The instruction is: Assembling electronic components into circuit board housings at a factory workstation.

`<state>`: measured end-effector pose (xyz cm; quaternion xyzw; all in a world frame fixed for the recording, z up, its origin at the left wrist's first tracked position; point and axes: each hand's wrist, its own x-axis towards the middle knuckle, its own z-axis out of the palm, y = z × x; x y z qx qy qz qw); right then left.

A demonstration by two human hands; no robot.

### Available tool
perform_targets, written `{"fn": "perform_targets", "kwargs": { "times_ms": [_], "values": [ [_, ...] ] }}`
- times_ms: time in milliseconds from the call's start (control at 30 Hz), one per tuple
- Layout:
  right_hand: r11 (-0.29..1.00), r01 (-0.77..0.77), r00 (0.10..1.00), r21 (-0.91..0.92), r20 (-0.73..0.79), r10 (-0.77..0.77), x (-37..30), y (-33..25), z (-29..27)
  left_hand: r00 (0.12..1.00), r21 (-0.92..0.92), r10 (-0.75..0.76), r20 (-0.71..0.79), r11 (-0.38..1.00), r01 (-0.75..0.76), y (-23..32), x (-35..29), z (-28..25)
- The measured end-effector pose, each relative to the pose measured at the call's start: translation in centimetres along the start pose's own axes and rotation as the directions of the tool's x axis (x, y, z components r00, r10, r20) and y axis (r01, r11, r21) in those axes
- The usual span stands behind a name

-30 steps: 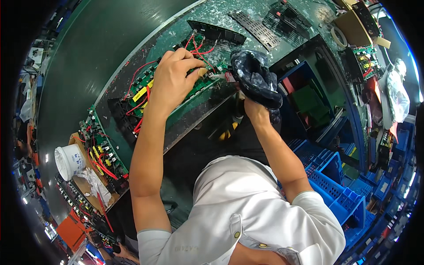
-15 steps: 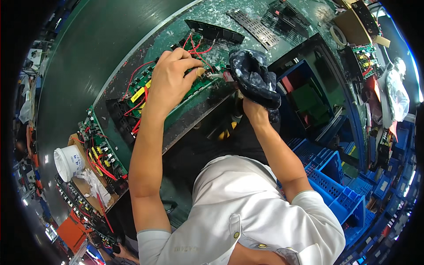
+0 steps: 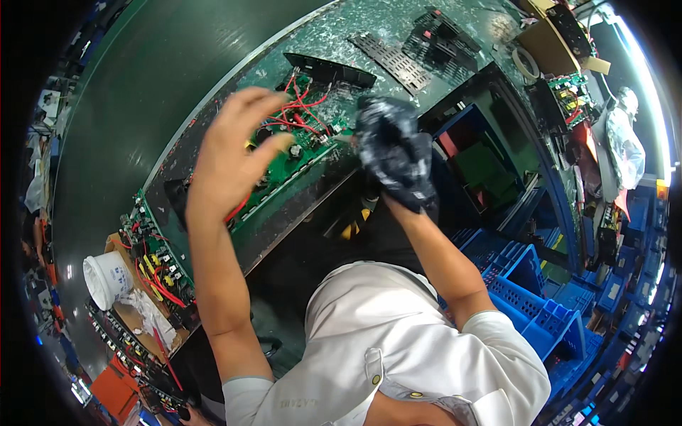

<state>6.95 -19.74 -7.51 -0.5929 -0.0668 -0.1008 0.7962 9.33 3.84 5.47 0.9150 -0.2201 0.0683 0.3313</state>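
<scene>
My left hand [image 3: 229, 160] is raised over the left part of a green circuit board [image 3: 283, 170], slightly blurred, its thumb and fingers apart and nothing between them. Red wires [image 3: 307, 113] loop across the board's far end, and a red wire also shows below my left hand. At the board's right end my right hand, mostly hidden, holds up a black, white-smeared, bag-like thing [image 3: 393, 145]. A narrow pale nozzle [image 3: 344, 138] sticks out of its left side toward the board. Just beyond the board lies a long black panel [image 3: 330, 69].
Slotted plates [image 3: 391, 60] lie on the far bench. A dark frame [image 3: 497, 92] with a blue bin inside stands right; blue crates [image 3: 526, 295] sit below it. At left are a white bucket [image 3: 106, 280] and more wired boards [image 3: 158, 266]. A tape roll [image 3: 526, 64] is far right.
My left hand has drawn back left from the board's right part, its fingers spreading. The black thing in my right hand has shifted slightly left and down, uncovering more board between the hands.
</scene>
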Motion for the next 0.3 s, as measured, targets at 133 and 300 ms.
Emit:
{"fn": "perform_targets", "kwargs": {
  "times_ms": [133,300],
  "values": [
    [0.166,0.327,0.932,-0.930,0.289,-0.217,1.7,-6.8,-4.6,0.871,-0.124,-0.290,-0.396,0.957,0.262,-2.5,-2.2,-5.0],
    [0.642,0.038,0.974,-0.766,-0.115,-0.194,12.5,-11.0,-13.2,0.806,-0.431,-0.467,-0.365,0.852,0.298,-9.4,-5.4,-6.2]
  ]
}}
